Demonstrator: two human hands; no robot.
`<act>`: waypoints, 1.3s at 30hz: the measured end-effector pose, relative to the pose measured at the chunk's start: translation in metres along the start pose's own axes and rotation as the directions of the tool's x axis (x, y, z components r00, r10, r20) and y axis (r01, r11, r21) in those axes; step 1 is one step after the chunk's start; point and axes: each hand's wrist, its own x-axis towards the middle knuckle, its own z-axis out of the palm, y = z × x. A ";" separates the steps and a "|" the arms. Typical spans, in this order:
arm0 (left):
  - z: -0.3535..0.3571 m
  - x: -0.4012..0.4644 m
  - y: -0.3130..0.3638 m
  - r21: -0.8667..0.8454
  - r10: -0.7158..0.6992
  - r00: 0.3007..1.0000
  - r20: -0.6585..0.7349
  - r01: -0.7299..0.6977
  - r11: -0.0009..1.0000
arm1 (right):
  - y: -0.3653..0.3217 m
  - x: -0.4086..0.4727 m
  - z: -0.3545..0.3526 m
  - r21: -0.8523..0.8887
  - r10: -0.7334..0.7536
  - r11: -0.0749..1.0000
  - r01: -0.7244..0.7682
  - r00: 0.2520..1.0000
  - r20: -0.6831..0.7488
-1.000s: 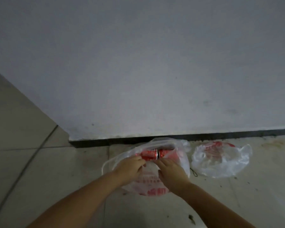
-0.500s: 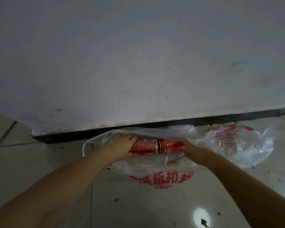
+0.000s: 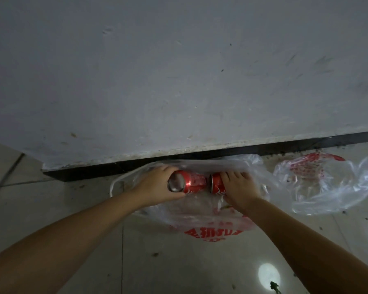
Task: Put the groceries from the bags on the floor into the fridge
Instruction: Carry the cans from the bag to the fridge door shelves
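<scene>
Left hand (image 3: 155, 185) grips one red can (image 3: 187, 183); right hand (image 3: 240, 187) curls over a second can (image 3: 217, 184) (two bags: near bag (image 3: 210, 228), far bag (image 3: 327, 187)).

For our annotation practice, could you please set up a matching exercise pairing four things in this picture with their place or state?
Things:
1. left hand
2. right hand
3. second bag
4. black baseboard

Places or states:
A. runs along the foot of the wall
B. lies crumpled on the floor, right of the hands
C. grips the can whose round end faces the camera
D. curls over the can further right

Pairs: 1-C, 2-D, 3-B, 4-A
</scene>
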 end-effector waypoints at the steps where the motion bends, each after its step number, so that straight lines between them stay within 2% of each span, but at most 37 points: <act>1: -0.003 0.001 0.006 0.004 -0.008 0.999 -0.035 0.008 1.000 | -0.003 0.004 0.001 0.006 -0.019 1.000 0.019 1.000 -0.021; 4: -0.005 0.002 0.018 0.003 -0.031 0.997 -0.077 0.032 0.999 | -0.010 0.005 -0.006 0.078 -0.006 0.997 0.005 1.000 0.007; 6: -0.003 0.003 0.016 -0.065 -0.065 0.991 -0.114 0.058 0.996 | -0.006 -0.001 -0.010 0.278 0.023 0.960 -0.017 1.000 -0.018; 8: 0.005 0.003 0.011 -0.194 -0.091 0.990 -0.110 0.069 0.979 | 0.000 -0.009 -0.009 0.569 0.050 0.822 -0.024 0.998 -0.032; 10: 0.015 0.000 0.009 -0.361 -0.116 0.990 -0.076 0.081 0.929 | 0.010 -0.013 0.005 0.705 0.071 0.708 -0.040 0.997 -0.014; 12: 0.023 -0.005 0.010 -0.447 -0.147 0.988 -0.039 0.114 0.887 | 0.010 -0.022 0.008 0.751 0.113 0.654 -0.089 0.993 0.020; 15: 0.031 -0.004 0.006 -0.507 -0.175 0.984 -0.019 0.141 0.850 | -0.001 -0.036 0.005 0.798 0.087 0.594 -0.103 0.994 0.064; 18: 0.036 0.001 0.003 -0.504 -0.206 0.977 -0.059 0.149 0.851 | -0.003 -0.036 0.011 0.831 0.099 0.542 -0.123 0.992 0.083; 22: 0.031 -0.009 0.014 -0.467 -0.222 0.972 -0.071 0.165 0.869 | -0.014 -0.044 -0.003 0.828 0.073 0.554 -0.086 0.996 0.054; 26: 0.014 -0.055 0.044 -0.569 -0.370 0.927 -0.056 0.275 0.775 | -0.034 -0.076 -0.046 0.816 0.103 0.578 -0.007 0.993 -0.065; 33: -0.052 -0.149 0.119 -0.632 -0.443 0.896 0.037 0.365 0.684 | -0.053 -0.161 -0.139 0.874 0.093 0.483 -0.045 0.996 0.000; 39: -0.122 -0.216 0.183 -0.627 -0.436 0.897 0.074 0.382 0.679 | -0.047 -0.240 -0.209 0.899 0.135 0.420 -0.126 0.988 0.075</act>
